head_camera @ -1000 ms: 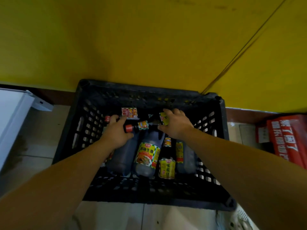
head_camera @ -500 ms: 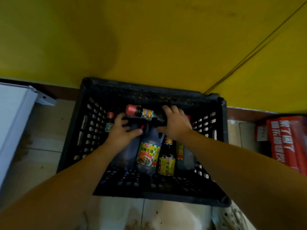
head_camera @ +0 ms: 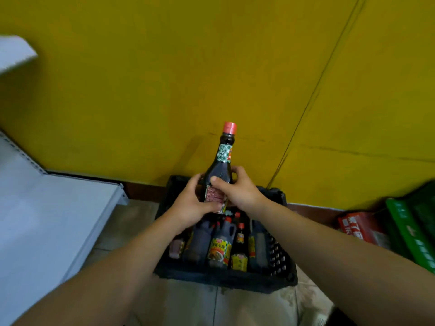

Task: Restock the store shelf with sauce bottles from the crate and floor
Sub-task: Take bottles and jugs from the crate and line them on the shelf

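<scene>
Holding a red-capped dark sauce bottle [head_camera: 220, 165] upright just above the black crate [head_camera: 223, 280], the left hand [head_camera: 191, 207] and right hand [head_camera: 239, 192] both clamp its body, while several other bottles [head_camera: 219, 249] lie in the crate and the white shelf [head_camera: 47, 220] is not yet reached, so restocking seems barely begun.

Bottles [head_camera: 219, 250] crowd the crate [head_camera: 223, 280]; open air above, shelf [head_camera: 47, 220] at left.

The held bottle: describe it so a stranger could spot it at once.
Against the yellow wall sits a black crate of sauce bottles. Above it, left hand and right hand grip one dark bottle upright. It alone is aloft, with a green neck label.
</scene>
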{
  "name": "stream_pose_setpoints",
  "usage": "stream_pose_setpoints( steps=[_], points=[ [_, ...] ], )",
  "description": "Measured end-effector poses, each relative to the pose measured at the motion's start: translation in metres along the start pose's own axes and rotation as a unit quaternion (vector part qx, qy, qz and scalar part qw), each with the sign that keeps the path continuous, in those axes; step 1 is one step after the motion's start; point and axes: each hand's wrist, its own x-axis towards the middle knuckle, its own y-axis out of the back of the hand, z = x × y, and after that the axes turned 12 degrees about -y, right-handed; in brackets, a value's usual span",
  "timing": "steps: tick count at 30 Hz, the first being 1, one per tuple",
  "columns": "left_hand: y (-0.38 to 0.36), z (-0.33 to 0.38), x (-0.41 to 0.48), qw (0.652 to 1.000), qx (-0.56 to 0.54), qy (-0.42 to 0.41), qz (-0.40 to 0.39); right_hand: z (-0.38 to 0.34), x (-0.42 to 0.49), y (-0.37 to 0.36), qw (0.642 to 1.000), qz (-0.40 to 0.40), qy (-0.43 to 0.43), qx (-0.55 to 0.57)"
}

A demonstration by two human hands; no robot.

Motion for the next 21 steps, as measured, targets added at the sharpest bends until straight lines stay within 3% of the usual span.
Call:
stream_pose_setpoints(
  steps=[3,8,11,15,21],
  points=[
    [0.026,0.05,-0.037,0.996,-0.076,-0.049,0.005,-0.057,-0.047,0.01,0.999,0.005,0.052,0.01],
    [0.057,0.121,-0.104,0.98,-0.18,-0.081,0.024,-0.136,-0.122,0.005,0.985,-0.097,0.112,0.085],
    [0.07,0.153,-0.142,0.981,-0.135,-0.13,0.056,-0.168,-0.168,-0.02,0.976,-0.079,0.186,0.08],
    [0.093,0.186,-0.196,0.958,0.024,-0.202,0.204,-0.203,-0.228,-0.063,0.957,-0.062,0.276,0.061],
    [0.146,0.209,-0.295,0.925,-0.017,-0.247,0.289,-0.233,-0.303,-0.131,0.917,-0.12,0.379,-0.041]
  ],
)
